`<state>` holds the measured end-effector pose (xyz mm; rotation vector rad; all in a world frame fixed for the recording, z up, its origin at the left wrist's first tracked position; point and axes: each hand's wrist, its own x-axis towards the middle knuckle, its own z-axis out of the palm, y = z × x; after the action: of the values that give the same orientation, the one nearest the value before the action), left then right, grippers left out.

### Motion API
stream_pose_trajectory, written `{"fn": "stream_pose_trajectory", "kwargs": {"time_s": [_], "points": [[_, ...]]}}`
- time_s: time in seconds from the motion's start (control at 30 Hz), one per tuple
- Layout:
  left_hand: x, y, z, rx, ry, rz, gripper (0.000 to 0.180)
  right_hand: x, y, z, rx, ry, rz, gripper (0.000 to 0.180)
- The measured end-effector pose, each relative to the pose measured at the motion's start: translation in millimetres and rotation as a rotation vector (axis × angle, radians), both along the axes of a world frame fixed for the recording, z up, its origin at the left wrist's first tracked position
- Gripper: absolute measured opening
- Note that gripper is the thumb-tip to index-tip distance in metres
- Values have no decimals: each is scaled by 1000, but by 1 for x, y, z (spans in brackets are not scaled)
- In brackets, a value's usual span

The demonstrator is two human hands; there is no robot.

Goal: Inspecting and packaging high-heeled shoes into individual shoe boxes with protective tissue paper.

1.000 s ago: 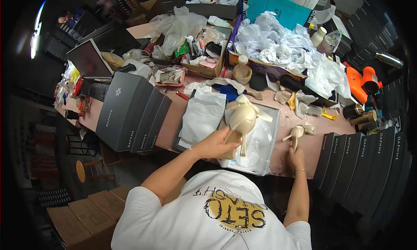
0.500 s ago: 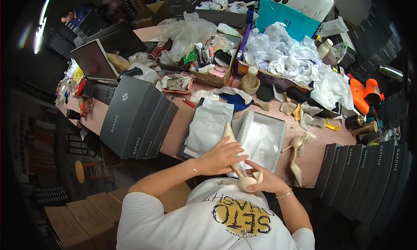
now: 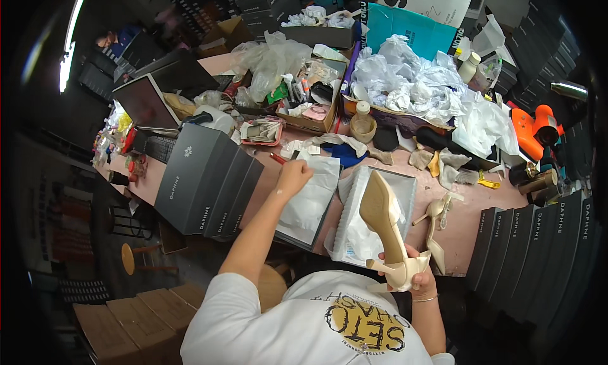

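The right grip (image 3: 422, 280) is closed around the heel-and-strap end of a cream shoe (image 3: 379, 208), at 4 o'clock in the view; the shoe is tilted sole outward, toe toward 11 o'clock, in front of a box with a white lining (image 3: 409, 197); the left grip (image 3: 294, 177) has its fingers curled over white paper (image 3: 315, 197), and I cannot tell whether it pinches any of it; that paper lies on a dark grey box (image 3: 300, 239) at 9 o'clock from the lined one; a second cream shoe (image 3: 435, 246) lies on the pink tabletop (image 3: 461, 241), at 3 o'clock from the held one.

Writing shows in many places; the grey boxes (image 3: 201, 175) at 9 o'clock carry pale capitals, with a pale emblem on the nearest face; the grey row (image 3: 529, 248) between 3 and 4 o'clock repeats the same capitals; the teal bag (image 3: 415, 34) at 1 o'clock has dark lettering along its edges, and the white bag (image 3: 437, 2) behind it bears heavy black letters; the white shirt (image 3: 304, 308) at 5 o'clock has dark print over a yellow disc, upside down in the view.
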<state>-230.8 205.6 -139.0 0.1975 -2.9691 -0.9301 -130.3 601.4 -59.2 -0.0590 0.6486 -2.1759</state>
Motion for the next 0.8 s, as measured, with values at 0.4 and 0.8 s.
{"fn": "stream_pose_trajectory", "kwargs": {"time_s": [0.4,0.8], "points": [[-54,17,-52,205,-347,54,49,53,-12,19,126,-74,129,95],[230,26,36,415,374,59,9,80,-126,-11,8,-39,115,78]]}}
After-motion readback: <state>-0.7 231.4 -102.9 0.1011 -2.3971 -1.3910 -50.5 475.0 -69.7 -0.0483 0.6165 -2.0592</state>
